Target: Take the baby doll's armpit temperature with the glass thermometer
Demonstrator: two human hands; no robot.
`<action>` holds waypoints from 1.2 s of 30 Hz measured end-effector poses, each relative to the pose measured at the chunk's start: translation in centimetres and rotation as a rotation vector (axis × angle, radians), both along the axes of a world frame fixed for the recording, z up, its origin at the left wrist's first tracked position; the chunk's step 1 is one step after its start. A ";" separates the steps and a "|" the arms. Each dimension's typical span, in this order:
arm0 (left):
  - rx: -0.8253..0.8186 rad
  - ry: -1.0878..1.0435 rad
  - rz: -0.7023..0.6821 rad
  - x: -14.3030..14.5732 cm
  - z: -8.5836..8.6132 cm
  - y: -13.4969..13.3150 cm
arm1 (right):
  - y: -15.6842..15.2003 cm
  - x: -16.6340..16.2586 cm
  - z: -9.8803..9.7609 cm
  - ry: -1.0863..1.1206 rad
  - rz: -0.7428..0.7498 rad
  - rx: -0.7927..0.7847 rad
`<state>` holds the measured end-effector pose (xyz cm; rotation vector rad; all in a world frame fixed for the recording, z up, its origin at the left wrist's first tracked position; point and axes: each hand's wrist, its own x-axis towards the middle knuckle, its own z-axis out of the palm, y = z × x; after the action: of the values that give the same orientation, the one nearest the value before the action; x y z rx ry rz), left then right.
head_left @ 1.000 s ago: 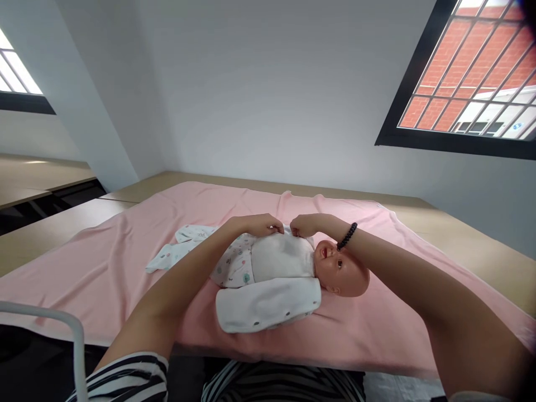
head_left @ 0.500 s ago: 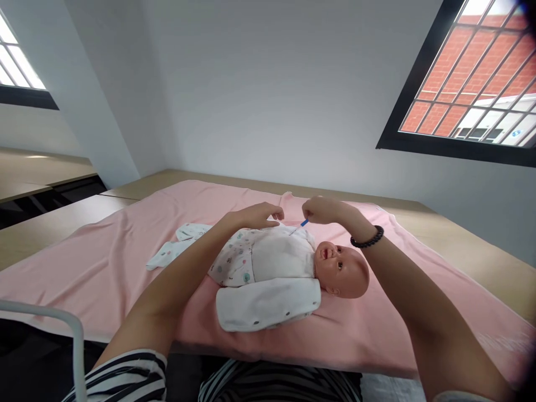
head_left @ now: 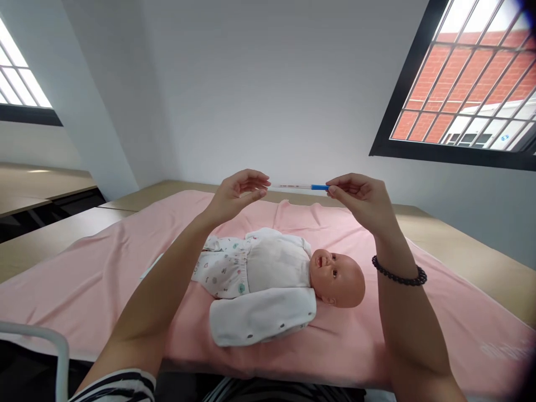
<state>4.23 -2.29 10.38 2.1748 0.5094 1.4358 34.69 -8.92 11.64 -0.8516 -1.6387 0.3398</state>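
Note:
In my right hand [head_left: 355, 198], thumb and fingers pinch the blue end of a slim glass thermometer [head_left: 318, 187]. It is held level above the far part of the bed cover, its clear stem pointing left. My left hand [head_left: 245, 192] is curved at the stem's tip, thumb and fingers a little apart; contact with the tip is hard to make out. Below lies a baby doll [head_left: 339, 279] on its back, head to the right, in a white top [head_left: 278, 259] and patterned pants [head_left: 224, 268]. My left forearm covers its legs.
A pink blanket [head_left: 104, 262] covers much of the wooden table [head_left: 444, 229]. A folded white garment [head_left: 263, 315] lies along the doll's near side. Behind stands a grey wall [head_left: 268, 95]. A pale curved rail [head_left: 42, 332] is at the lower left.
Both hands have risen from beside the doll's chest. The thermometer, slanted with only its blue end clear before, is now level and higher up, between the hands.

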 end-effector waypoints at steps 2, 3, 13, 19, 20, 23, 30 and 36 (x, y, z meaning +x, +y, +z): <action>0.052 -0.047 0.012 0.2 0.4 -1.2 | -0.7 -0.2 0.3 0.038 0.019 0.024; 0.087 -0.064 0.032 0.3 0.5 -1.8 | -0.9 -0.3 0.4 0.052 0.028 0.029; 0.471 -0.138 0.295 0.5 1.1 -5.4 | -4.7 -1.7 1.3 0.062 0.041 0.104; 0.536 -0.168 0.371 0.1 1.2 -5.4 | -5.9 -2.4 1.4 0.048 0.026 0.127; 0.532 -0.159 0.373 0.1 1.2 -5.5 | -5.9 -2.5 1.4 0.054 0.024 0.139; 0.501 -0.153 0.344 0.1 1.3 -5.8 | -5.8 -2.7 1.4 0.063 0.019 0.152; 0.475 -0.183 0.275 0.2 1.3 -6.7 | -6.0 -2.8 1.4 0.069 0.036 0.151; 0.443 -0.085 0.310 0.4 1.3 -6.2 | -5.2 -2.4 1.4 0.052 0.047 0.105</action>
<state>4.67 -8.47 11.67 2.4342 0.5579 1.9542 32.32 -14.11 13.01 -0.7209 -1.6160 0.3032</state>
